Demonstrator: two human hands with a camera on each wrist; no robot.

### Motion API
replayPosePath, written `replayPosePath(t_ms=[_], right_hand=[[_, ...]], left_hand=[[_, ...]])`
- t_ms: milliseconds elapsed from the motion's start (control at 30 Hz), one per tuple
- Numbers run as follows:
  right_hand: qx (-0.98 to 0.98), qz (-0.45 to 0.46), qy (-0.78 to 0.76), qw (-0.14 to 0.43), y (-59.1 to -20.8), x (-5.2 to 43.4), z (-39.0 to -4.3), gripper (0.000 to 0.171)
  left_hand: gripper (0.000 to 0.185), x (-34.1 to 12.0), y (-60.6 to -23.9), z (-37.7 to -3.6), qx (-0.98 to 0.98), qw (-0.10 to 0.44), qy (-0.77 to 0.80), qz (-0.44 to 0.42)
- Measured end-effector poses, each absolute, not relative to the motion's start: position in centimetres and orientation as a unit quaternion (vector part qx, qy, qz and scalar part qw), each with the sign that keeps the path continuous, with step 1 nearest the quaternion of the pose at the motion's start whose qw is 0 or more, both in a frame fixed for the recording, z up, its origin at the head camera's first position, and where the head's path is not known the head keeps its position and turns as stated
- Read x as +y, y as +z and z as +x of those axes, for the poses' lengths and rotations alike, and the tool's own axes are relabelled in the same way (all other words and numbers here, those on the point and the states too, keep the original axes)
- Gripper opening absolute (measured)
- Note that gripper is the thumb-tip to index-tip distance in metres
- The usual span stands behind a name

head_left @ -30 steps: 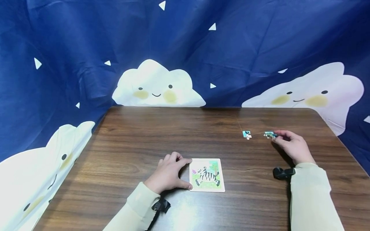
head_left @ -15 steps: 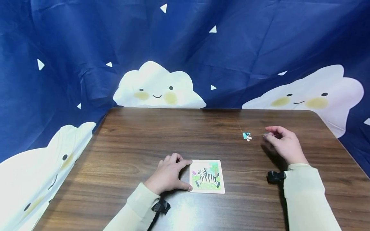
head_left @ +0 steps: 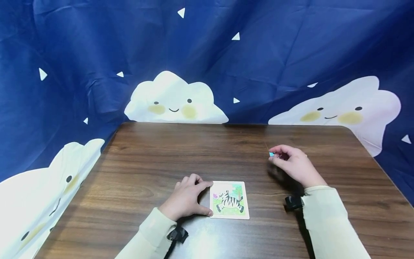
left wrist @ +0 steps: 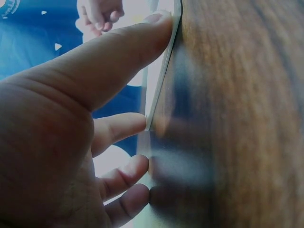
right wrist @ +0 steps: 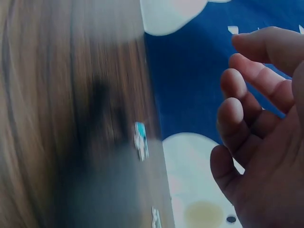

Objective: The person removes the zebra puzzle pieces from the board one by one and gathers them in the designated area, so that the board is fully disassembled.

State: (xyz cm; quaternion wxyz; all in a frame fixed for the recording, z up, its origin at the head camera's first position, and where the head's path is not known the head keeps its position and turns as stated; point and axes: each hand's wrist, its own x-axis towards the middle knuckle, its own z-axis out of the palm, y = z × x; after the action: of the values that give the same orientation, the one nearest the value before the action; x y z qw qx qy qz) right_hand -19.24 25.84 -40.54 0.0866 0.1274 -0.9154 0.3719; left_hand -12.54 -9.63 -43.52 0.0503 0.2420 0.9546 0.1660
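A square, light-framed zebra jigsaw puzzle [head_left: 229,200] lies flat on the wooden table. My left hand [head_left: 184,198] rests at its left side, thumb on the near corner and index finger at the far one. In the left wrist view the thumb lies along the board's edge [left wrist: 153,78]. Further right and back, my right hand [head_left: 292,166] is over a loose blue-and-white puzzle piece [head_left: 271,154], mostly covered by the fingers. The right wrist view shows that hand [right wrist: 270,118] with nothing between its loosely bent fingers. There, two loose pieces [right wrist: 140,141] lie on the table.
The brown wooden table [head_left: 145,154] reaches back to a blue curtain [head_left: 252,61] with white smiling clouds. Both wrists wear black camera mounts [head_left: 178,234]. Shadow from the right hand falls on the table below it.
My right hand has moved left from the right-hand loose piece to over the left-hand one, now mostly covering it. The left hand and the zebra puzzle stay where they were.
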Motion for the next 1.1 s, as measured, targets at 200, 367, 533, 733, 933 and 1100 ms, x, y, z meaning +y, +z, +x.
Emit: replayPosePath(t_ms=[200,367,533,733,933,1100], right_hand=[[-0.919,0.163,0.355,0.055,-40.4,23.5,-18.7,0.019],[-0.914,0.186,0.36,0.028,-40.5,22.0,-18.3,0.019],[-0.91,0.197,0.365,0.014,-41.2,21.3,-18.0,0.017],[-0.907,0.208,0.366,-0.016,-42.0,20.0,-17.3,0.017],[-0.901,0.239,0.36,-0.04,-42.8,18.5,-16.5,0.017],[-0.888,0.259,0.372,-0.082,-42.8,17.7,-16.4,0.015]], left_hand=[[0.087,-9.6,-43.5,-12.5,0.954,0.051,0.17,0.243],[0.087,-9.5,-43.4,-12.6,0.953,0.048,0.171,0.247],[0.087,-9.5,-43.8,-12.4,0.953,0.044,0.172,0.247],[0.086,-9.7,-44.0,-12.0,0.953,0.045,0.175,0.245],[0.086,-9.9,-43.9,-11.7,0.951,0.052,0.181,0.245],[0.085,-9.9,-43.9,-11.8,0.951,0.05,0.184,0.245]])
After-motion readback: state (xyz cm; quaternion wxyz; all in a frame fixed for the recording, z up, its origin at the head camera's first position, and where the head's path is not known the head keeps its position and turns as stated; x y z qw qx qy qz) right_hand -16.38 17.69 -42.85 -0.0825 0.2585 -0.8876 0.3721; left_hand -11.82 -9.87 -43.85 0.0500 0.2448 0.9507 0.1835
